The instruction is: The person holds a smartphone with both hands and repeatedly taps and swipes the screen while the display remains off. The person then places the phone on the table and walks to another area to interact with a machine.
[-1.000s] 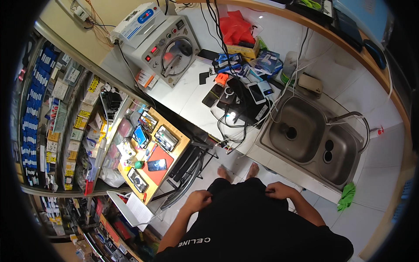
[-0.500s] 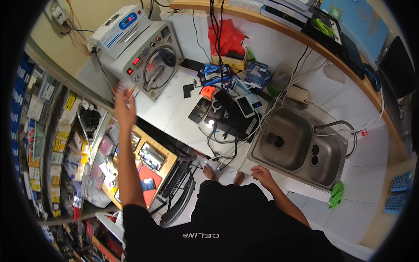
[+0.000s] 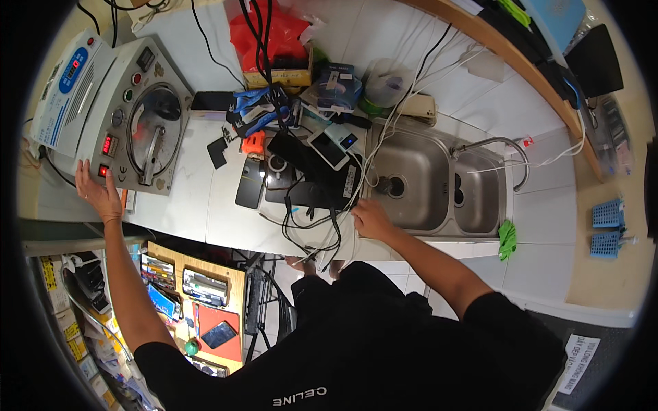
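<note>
My left hand (image 3: pixel 99 192) has its fingers stretched out at the lower front corner of a grey machine (image 3: pixel 147 56), just beneath a red lit switch. Whether the fingertips press on its surface I cannot tell. The machine has a round glass door (image 3: pixel 158 113) with a metal handle, a gauge and a red display. At the counter's front edge, left of the steel double sink (image 3: pixel 439 229), my right hand (image 3: pixel 372 220) is curled closed beside white cables (image 3: pixel 361 198). Anything inside its fingers is hidden.
A white control box (image 3: pixel 65 96) sits on the machine. Phones (image 3: pixel 329 149), black cables, an orange piece (image 3: pixel 253 142) and blue-handled tools crowd the white counter (image 3: pixel 185 205). Below on the left, a wooden table (image 3: pixel 236 281) holds trays and a phone on a red mat. A folded chair (image 3: pixel 264 301) stands beside it.
My view has swung left. My left hand has come to the machine's lower front corner from above the counter's left end. My right hand has moved forward to the counter edge and curled tighter.
</note>
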`<state>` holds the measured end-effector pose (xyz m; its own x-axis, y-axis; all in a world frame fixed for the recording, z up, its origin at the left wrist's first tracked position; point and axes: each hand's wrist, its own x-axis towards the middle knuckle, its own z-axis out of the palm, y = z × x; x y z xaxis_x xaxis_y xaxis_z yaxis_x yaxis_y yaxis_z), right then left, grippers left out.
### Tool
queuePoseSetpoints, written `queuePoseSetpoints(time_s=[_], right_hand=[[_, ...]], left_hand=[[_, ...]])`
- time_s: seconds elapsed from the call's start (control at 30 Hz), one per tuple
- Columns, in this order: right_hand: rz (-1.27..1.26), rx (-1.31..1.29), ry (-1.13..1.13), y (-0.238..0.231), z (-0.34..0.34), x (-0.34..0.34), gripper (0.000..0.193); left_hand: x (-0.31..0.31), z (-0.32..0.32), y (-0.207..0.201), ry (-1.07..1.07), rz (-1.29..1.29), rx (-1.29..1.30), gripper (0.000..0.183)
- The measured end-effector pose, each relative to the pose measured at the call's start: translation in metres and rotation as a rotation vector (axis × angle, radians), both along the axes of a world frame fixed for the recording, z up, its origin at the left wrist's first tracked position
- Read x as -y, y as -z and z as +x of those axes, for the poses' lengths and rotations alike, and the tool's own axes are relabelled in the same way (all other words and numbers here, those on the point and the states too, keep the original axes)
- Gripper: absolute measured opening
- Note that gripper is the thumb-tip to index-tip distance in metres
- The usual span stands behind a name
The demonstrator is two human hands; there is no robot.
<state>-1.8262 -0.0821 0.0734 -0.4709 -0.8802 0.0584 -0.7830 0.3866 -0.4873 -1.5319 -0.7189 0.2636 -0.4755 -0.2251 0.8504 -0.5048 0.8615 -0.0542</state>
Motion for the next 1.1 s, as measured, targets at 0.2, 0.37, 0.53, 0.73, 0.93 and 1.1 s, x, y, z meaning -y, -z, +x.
queuePoseSetpoints(time_s=[0.2,0.37,0.53,0.73,0.93,1.1], right_hand=[[-0.167,-0.161,0.032,0.024,0.003,0.046,0.014],[-0.253,-0.195,0.042,0.041,-0.003,0.046,0.02],[-0.211,-0.175,0.089,0.045,-0.002,0.038,0.021],[-0.249,-0.16,0.116,0.039,-0.004,0.041,0.021],[-0.208,-0.149,0.13,0.041,-0.004,0.041,0.02],[-0.255,-0.175,0.137,0.043,-0.003,0.042,0.019]], left_hand=[[0.036,0.022,-0.058,-0.153,0.407,0.402,0.06],[0.034,0.04,-0.065,-0.082,0.349,0.486,0.071],[0.045,0.034,-0.089,0.002,0.367,0.738,0.089],[0.048,0.036,-0.102,-0.098,0.502,0.862,0.101],[0.067,0.035,-0.112,-0.232,0.384,1.026,0.103],[0.084,0.022,-0.101,-0.429,0.367,1.113,0.107]])
